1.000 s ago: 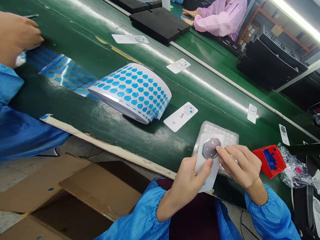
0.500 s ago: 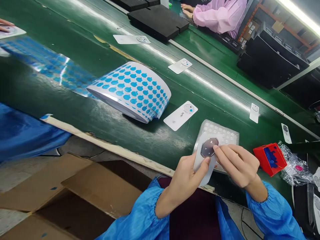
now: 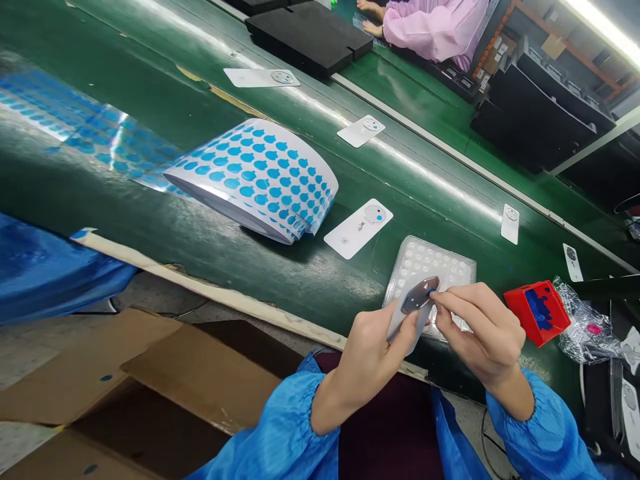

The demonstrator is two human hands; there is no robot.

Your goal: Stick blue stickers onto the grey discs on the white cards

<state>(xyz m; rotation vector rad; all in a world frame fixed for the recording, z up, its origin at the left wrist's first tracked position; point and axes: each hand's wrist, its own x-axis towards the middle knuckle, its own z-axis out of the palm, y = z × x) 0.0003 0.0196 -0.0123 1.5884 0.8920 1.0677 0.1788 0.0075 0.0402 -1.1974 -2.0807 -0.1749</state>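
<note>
My left hand (image 3: pixel 367 350) grips a white card (image 3: pixel 407 320) that carries a grey octagonal metal plate (image 3: pixel 419 295), tilted edge-on toward me. My right hand (image 3: pixel 480 330) pinches a small blue sticker (image 3: pixel 430 291) with thumb and forefinger right at the plate's face. Both hands hover over a clear blister tray (image 3: pixel 435 263) lying on the green conveyor belt (image 3: pixel 200 233). A curled sheet of blue stickers (image 3: pixel 260 177) rests on the belt to the left.
Several white cards lie along the belt, the closest one (image 3: pixel 357 228) just beyond the tray. A red box (image 3: pixel 537 312) and a crumpled plastic bag (image 3: pixel 585 323) sit at right. Cardboard boxes (image 3: pixel 150 393) stand below the belt. A person in pink (image 3: pixel 430 30) works across.
The card has tipped from facing me to edge-on, and my right fingertips now pinch a blue sticker at the plate. The neighbour's hand at far left has left the view.
</note>
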